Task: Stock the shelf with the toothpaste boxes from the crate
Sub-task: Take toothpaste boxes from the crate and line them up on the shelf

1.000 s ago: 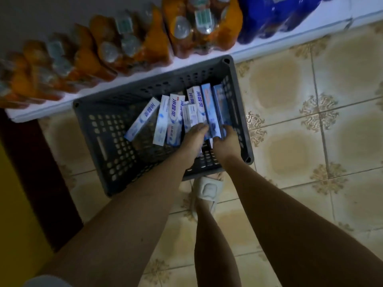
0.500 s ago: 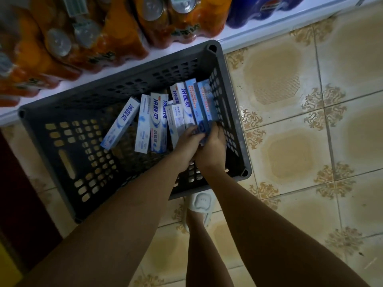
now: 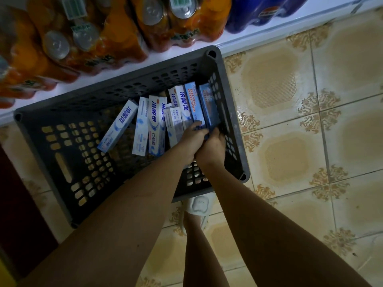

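A slippered foot [image 3: 199, 206] is standing on the tiled floor [image 3: 290, 141] beside the dark crate [image 3: 128, 85]. Inside it, the left hand [image 3: 191, 139] and right hand [image 3: 213, 145] are meeting at the near ends of the toothpaste boxes [image 3: 194, 104] by the right wall, their grip seemingly curling around them. Beyond, orange bottle packs [image 3: 116, 38] are lining the white shelf [image 3: 248, 36].

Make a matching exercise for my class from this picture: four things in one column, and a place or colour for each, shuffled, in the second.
Things:
1. crate
2. toothpaste boxes
3. orange bottle packs
4. slipper

Descriptions:
A. on the white shelf
B. white, on the foot behind the crate
C. dark grey, standing on the tiled floor
D. lying inside the crate

Pairs: 1-C, 2-D, 3-A, 4-B
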`<state>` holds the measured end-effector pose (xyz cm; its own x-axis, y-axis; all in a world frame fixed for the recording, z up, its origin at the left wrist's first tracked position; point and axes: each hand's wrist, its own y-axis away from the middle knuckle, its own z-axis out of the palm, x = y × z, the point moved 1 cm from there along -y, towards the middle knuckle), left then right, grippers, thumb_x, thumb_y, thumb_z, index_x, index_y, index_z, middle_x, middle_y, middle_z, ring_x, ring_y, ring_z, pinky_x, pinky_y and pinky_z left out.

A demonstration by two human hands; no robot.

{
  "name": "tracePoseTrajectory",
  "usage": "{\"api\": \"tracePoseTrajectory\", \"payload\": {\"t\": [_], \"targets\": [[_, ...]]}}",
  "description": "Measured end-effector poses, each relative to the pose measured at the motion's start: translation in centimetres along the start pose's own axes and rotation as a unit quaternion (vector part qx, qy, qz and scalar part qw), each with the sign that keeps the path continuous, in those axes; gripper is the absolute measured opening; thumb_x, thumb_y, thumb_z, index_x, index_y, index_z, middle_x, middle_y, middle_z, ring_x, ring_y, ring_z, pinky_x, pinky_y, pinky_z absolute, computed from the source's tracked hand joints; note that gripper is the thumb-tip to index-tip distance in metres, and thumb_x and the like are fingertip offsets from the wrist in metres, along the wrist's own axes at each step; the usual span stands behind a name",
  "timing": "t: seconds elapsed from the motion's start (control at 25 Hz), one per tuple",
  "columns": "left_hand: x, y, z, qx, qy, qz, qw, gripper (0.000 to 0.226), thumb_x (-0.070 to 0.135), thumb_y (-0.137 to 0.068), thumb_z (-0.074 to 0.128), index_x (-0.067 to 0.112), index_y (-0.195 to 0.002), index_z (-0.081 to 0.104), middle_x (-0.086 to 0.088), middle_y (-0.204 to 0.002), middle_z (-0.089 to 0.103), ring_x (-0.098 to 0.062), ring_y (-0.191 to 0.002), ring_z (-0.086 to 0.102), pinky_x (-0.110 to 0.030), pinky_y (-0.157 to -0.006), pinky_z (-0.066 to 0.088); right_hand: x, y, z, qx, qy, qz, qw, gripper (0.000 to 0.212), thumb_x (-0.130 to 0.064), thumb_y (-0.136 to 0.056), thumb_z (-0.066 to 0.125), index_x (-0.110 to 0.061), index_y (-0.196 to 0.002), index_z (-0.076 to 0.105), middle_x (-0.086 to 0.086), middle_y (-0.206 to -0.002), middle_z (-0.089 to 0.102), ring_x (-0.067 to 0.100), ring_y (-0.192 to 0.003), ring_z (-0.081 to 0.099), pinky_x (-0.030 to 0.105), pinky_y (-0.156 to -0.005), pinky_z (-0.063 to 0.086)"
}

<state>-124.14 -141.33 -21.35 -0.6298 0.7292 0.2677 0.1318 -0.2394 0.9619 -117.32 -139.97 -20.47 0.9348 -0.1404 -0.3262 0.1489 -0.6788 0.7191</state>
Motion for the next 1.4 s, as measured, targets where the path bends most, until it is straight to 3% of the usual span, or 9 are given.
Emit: {"api": "tracePoseTrajectory", "payload": {"t": [0.12, 0.4, 0.6, 0.72, 0.88, 1.0, 1.12, 1.24, 1.4], "targets": [[-0.2, 0.0, -0.3, -0.01, 0.029, -0.003, 1.0, 0.026, 0.011, -0.098, 0.052, 0.024, -0.12, 0.058, -0.005, -0.12, 0.062, -0.022, -0.11, 0.06, -0.034, -0.096, 0.049, -0.1, 0.3, 0.4, 0.015, 0.057, -0.012, 0.998, 0.046, -0.013, -0.095, 0.053, -0.01, -0.139, 0.04, 0.016, -0.148, 0.033, 0.033, -0.137, 0.033, 0.045, -0.111, 0.036], [0.1, -1.0, -1.1, -0.001, 0.044, 0.002, 0.999, 0.032, 0.017, -0.1, 0.051, 0.021, -0.131, 0.055, -0.004, -0.125, 0.062, -0.017, -0.106, 0.061, -0.032, -0.092, 0.051, -1.5, -0.2, 0.2, 0.024, 0.024, -0.002, 0.999, 0.069, -0.015, -0.091, 0.062, -0.011, -0.148, 0.023, 0.012, -0.15, 0.032, 0.029, -0.14, 0.03, 0.047, -0.113, 0.033], [0.6, -1.7, -1.1, -0.01, 0.04, 0.012, 0.999, 0.034, 0.019, -0.099, 0.052, 0.017, -0.133, 0.055, -0.006, -0.125, 0.064, -0.021, -0.108, 0.063, -0.036, -0.095, 0.052, -2.5, -0.7, 0.0, 0.013, 0.023, 0.04, 0.999, 0.056, -0.017, -0.094, 0.057, -0.013, -0.143, 0.032, 0.013, -0.15, 0.03, 0.031, -0.139, 0.03, 0.046, -0.113, 0.032], [1.1, -1.8, -1.4, 0.004, 0.014, 0.015, 1.0, 0.03, 0.022, -0.099, 0.054, 0.015, -0.128, 0.059, -0.007, -0.118, 0.067, -0.02, -0.101, 0.065, -0.033, -0.075, 0.056, -1.8, 0.2, 0.4, 0.009, 0.042, -0.014, 0.999, 0.06, -0.012, -0.091, 0.06, -0.018, -0.144, 0.034, 0.009, -0.15, 0.031, 0.029, -0.138, 0.032, 0.046, -0.113, 0.033], [1.1, -2.6, -1.9, 0.041, -0.034, 0.006, 0.999, 0.026, 0.025, -0.096, 0.061, 0.014, -0.12, 0.06, -0.01, -0.116, 0.067, -0.028, -0.098, 0.067, -0.038, -0.069, 0.058, -0.4, 0.6, -0.7, -0.014, -0.094, -0.052, 0.994, 0.059, 0.007, -0.089, 0.047, -0.023, -0.14, 0.047, 0.003, -0.133, 0.057, 0.021, -0.121, 0.054, 0.034, -0.095, 0.049], [1.2, -2.4, -1.7, 0.055, -0.054, 0.022, 0.997, 0.02, 0.019, -0.097, 0.06, 0.012, -0.115, 0.056, -0.01, -0.116, 0.064, -0.03, -0.095, 0.067, -0.047, -0.08, 0.058, 0.4, 0.5, -1.6, -0.041, -0.145, -0.033, 0.988, 0.06, 0.012, -0.088, 0.041, -0.019, -0.138, 0.053, 0.003, -0.139, 0.055, 0.019, -0.12, 0.055, 0.028, -0.091, 0.053], [0.8, -2.0, -2.7, 0.071, -0.112, 0.081, 0.988, 0.021, 0.019, -0.095, 0.061, 0.01, -0.111, 0.051, -0.011, -0.115, 0.064, -0.03, -0.094, 0.068, -0.046, -0.075, 0.06, 0.3, -0.3, -2.3, -0.064, -0.269, 0.036, 0.96, 0.051, 0.008, -0.092, 0.036, -0.014, -0.134, 0.056, 0.008, -0.135, 0.056, 0.019, -0.118, 0.054, 0.027, -0.091, 0.051], [0.5, 0.1, -5.0, 0.121, -0.24, 0.222, 0.937, 0.027, 0.021, -0.089, 0.067, 0.013, -0.101, 0.044, -0.007, -0.107, 0.065, -0.023, -0.092, 0.066, -0.03, -0.061, 0.053, -1.4, -0.3, -2.7, -0.095, -0.327, 0.066, 0.938, 0.032, -0.02, -0.102, 0.042, -0.017, -0.133, 0.053, 0.007, -0.126, 0.06, 0.026, -0.115, 0.059, 0.044, -0.097, 0.05], [1.6, 4.3, -7.5, 0.176, -0.509, 0.334, 0.773, 0.041, 0.032, -0.084, 0.067, 0.013, -0.113, 0.045, -0.006, -0.095, 0.064, -0.027, -0.084, 0.061, -0.031, -0.059, 0.039, -5.1, 1.8, -2.9, -0.207, -0.446, 0.106, 0.864, 0.049, -0.055, -0.096, 0.048, -0.028, -0.137, 0.042, 0.001, -0.122, 0.063, 0.022, -0.101, 0.066, 0.05, -0.092, 0.053]]}}
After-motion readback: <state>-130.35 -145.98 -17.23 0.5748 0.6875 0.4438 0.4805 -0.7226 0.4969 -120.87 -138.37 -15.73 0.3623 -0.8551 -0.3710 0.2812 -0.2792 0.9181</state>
